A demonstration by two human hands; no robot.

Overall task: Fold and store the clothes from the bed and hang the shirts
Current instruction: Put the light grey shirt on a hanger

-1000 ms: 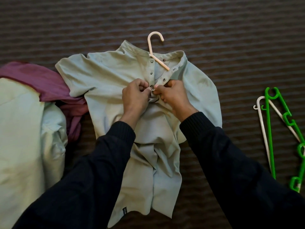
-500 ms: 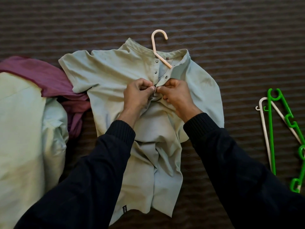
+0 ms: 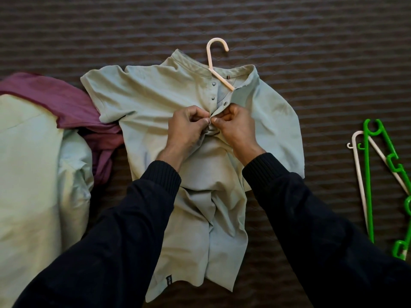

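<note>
The shirt [image 3: 160, 101], pale green, lies spread face-up in the middle of the dark striped bed cover [image 3: 333, 41], with a pink hanger [image 3: 216, 61] already slipped inside its neck and the hook sticking out on the far side. The left hand [image 3: 189, 127] and right hand [image 3: 235, 127] meet at the front opening, each with fingers curled and pinching one edge of the fabric, apparently pressing a snap together; two snaps above them are not yet fastened. So this shirt seems partly fastened and not yet hung. To the left, a purple garment [image 3: 55, 101] and another pale garment [image 3: 29, 165] lie loose, unfolded. At the right edge lie a green hanger [image 3: 368, 185] and a white hanger [image 3: 359, 174], unused.
</note>
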